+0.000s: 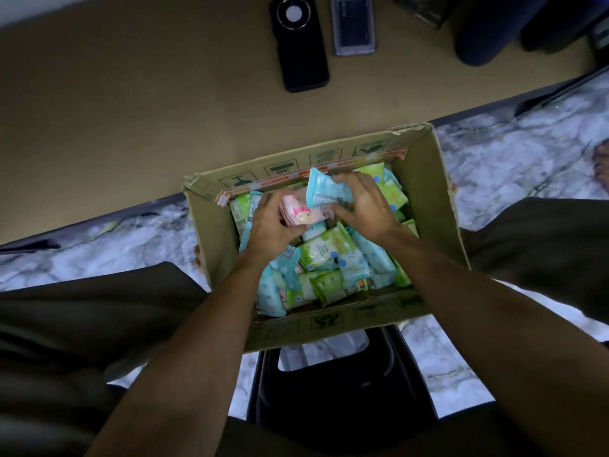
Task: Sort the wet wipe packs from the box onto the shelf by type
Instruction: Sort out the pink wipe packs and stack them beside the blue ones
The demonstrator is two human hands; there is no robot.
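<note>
An open cardboard box [428, 206] stands on the floor between my knees, filled with several green, blue and pink wet wipe packs. My left hand [270, 225] grips a small stack of pink packs [304, 214] over the box's far half. My right hand [365, 202] holds a blue pack [321, 191] against the top of that stack. Loose green packs [324, 247] and blue packs [372, 255] lie below both hands. The tan shelf surface [131, 103] runs along the far side of the box.
A black phone [298, 44] and a second phone in a clear case [353, 24] lie on the tan surface. Dark objects [487, 31] sit at its far right. A black stool [329, 390] is under me, on marble-patterned floor [514, 150]. A bare foot [601, 173] shows at right.
</note>
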